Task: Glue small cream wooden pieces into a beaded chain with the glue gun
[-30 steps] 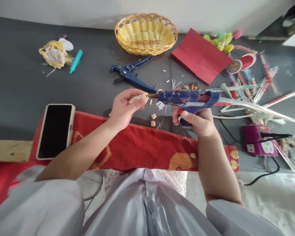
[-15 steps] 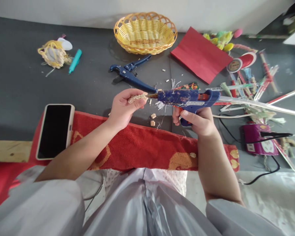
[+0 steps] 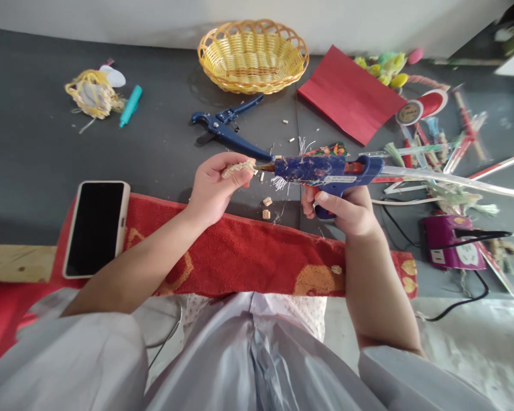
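Between the thumb and fingers of my left hand [image 3: 216,188] is a small cream-coloured braided piece [image 3: 239,169]. My right hand [image 3: 346,208] is wrapped round the handle of a blue glue gun [image 3: 312,169], its fingers at the orange trigger. The gun points left, and its nozzle [image 3: 264,168] meets the end of the braided piece; whether glue is coming out is too small to see. A long clear glue stick [image 3: 449,179] sticks out of the gun's rear. Small wooden bits [image 3: 266,202] lie on the table below the nozzle.
Beyond my hands are a blue cutter [image 3: 231,130], a yellow woven basket [image 3: 252,60] and red paper [image 3: 346,94]. A phone [image 3: 96,228] rests on the red towel [image 3: 248,254] at left. To the right are a thread spool [image 3: 424,107], craft scraps and a purple power socket [image 3: 452,242] with cords.
Almost nothing differs. My left hand and the braided piece have shifted very slightly left and up, while the glue gun stays in place.
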`<state>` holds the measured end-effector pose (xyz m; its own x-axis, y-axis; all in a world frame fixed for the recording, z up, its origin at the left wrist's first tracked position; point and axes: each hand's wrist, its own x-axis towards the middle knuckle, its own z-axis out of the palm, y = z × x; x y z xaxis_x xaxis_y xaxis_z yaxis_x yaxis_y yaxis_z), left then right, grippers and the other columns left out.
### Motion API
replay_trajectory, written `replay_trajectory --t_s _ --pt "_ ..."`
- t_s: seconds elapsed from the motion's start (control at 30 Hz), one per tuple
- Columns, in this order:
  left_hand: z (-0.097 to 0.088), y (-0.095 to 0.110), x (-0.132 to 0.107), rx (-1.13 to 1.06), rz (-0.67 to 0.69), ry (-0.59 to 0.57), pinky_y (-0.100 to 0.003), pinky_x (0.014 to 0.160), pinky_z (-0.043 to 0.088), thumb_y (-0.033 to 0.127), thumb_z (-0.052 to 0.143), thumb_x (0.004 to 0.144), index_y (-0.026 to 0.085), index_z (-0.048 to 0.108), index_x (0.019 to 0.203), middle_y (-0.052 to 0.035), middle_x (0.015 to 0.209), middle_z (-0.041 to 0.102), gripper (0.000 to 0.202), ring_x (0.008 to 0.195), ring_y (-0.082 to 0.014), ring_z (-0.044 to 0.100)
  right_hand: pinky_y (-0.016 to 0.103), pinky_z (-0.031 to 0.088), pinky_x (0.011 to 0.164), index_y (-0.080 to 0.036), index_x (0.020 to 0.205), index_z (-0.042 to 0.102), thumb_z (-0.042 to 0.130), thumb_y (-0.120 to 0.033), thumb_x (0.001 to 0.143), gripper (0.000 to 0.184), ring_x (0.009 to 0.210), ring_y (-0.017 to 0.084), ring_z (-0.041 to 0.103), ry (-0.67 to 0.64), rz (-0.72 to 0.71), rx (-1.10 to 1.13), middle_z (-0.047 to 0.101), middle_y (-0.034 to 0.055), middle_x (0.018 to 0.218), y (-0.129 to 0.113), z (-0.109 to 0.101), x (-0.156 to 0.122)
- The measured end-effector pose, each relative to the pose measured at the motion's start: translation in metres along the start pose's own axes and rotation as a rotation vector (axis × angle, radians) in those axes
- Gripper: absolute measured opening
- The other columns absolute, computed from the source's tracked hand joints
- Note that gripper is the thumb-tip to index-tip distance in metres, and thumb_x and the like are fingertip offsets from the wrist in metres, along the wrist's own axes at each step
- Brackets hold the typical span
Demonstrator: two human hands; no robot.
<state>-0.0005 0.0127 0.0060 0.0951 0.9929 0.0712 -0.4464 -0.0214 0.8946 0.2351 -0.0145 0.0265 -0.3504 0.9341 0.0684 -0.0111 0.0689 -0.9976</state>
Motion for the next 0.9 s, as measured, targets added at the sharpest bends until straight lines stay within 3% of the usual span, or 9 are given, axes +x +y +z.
replay_trajectory --t_s 0.67,0.9 --pt "0.0000 -0.0005 0.0000 0.013 -0.008 -0.017 -0.017 0.055 0.051 0.041 0.094 0.055 0.023 0.074 0.076 0.0051 0.067 0.067 0.034 0.055 -0.0035 0.058 0.031 0.040 0.049 -0.022 0.069 0.066 0.070 -0.043 0.087 0.028 0.051 0.014 0.055 0.005 -0.085 0.032 0.063 0.0014 0.061 0.0025 -0.0032 -0.0002" --pt "0.0003 -0.0012 -0.0007 0.005 -0.014 -0.032 -0.017 0.055 0.051 0.038 0.094 0.058 0.023 0.075 0.077 0.0044 0.068 0.068 0.031 0.056 -0.0037 0.059 0.030 0.040 0.049 -0.021 0.068 0.065 0.070 -0.043 0.086 0.029 0.051 0.013 0.054 -0.015 -0.047 0.012 0.061 0.0005 0.061 0.0006 -0.0008 0.0008"
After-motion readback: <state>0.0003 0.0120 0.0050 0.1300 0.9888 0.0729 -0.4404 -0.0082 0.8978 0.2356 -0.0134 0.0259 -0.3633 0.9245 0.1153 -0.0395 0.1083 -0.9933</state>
